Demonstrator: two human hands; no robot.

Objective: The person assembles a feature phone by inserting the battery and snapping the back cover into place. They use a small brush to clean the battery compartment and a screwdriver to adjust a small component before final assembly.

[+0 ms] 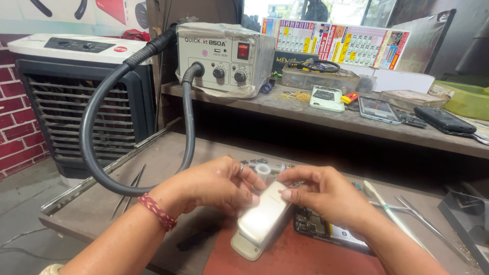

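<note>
Both hands on the phone [262,219], a pale flip type, folded shut, lower end resting on the red mat [300,254] at the desk's [97,203] near edge. Left hand [214,186] pinches its upper left side, right hand [321,193] grips the top right corner with fingertips. Casing looks whole: no cover off, no screws out that I can see. Opened circuit board [318,224] lies just right of the phone. Tweezers [412,214] further right, untouched. Judging by that, disassembly barely begun.
</note>
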